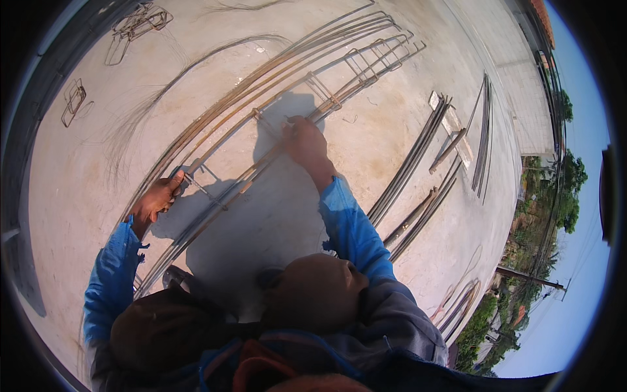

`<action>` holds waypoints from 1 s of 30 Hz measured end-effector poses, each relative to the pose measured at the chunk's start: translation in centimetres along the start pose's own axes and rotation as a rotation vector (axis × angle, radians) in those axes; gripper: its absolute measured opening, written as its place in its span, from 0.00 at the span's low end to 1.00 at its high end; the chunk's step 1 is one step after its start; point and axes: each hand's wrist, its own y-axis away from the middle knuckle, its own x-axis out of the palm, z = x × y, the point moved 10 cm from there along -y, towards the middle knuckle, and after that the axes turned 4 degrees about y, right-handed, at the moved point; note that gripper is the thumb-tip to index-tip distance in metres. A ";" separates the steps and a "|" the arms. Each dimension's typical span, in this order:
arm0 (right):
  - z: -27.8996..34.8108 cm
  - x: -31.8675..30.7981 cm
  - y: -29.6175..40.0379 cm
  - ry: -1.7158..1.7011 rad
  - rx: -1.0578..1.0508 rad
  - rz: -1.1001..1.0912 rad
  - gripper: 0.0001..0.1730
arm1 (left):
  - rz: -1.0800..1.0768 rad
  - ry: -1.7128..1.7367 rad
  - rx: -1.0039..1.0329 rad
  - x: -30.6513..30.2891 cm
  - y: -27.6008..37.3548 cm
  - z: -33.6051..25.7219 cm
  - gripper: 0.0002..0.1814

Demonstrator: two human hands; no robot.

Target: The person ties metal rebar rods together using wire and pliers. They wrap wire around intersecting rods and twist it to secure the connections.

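A long rebar cage [245,182] lies slantwise before me on the concrete. Steel stirrups [324,90] are spaced along its lengthwise bars. My left hand [156,200] is curled around the cage's far-side bar, beside a stirrup [204,191]. Farther along, my right hand [306,142] closes over the near-side bars, where another stirrup [266,123] meets them. Its thumb and forefinger are close together; whether they also hold a tie wire is too small to tell. Several stirrups sit close together near the cage's hooked far end.
Loose rebar [264,68] lies along the cage's far side, next to a bundle of thin tie wire [196,61]. Spare stirrups [137,24] are heaped at upper left. To the right are stacked bars [411,157], a wooden board [458,132] and a rusty pipe [446,151].
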 end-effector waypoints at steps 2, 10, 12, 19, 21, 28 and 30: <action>1.9 0.9 -0.6 0.029 -0.084 0.066 0.20 | -0.023 -0.012 0.004 0.2 0.0 -0.2 0.42; 8.4 4.0 0.5 0.263 -0.377 0.114 0.19 | 0.020 0.037 0.047 0.8 -0.2 -0.8 0.41; 12.7 1.1 2.1 -0.112 -0.299 0.289 0.19 | -0.055 -0.021 0.035 -0.1 -0.3 0.7 0.42; 17.7 6.1 8.2 -0.099 -0.103 0.947 0.14 | 0.172 0.004 0.082 1.3 -2.2 1.1 0.45; 20.3 7.9 8.8 -0.080 -0.234 0.929 0.13 | 0.143 -0.027 0.071 0.6 -1.1 1.4 0.45; 23.5 12.9 9.6 0.107 -0.553 0.633 0.08 | 0.047 -0.070 0.073 1.1 -2.0 0.6 0.44; 23.6 13.7 10.4 0.118 -0.534 0.568 0.07 | -0.002 -0.051 0.051 1.0 -1.5 0.9 0.44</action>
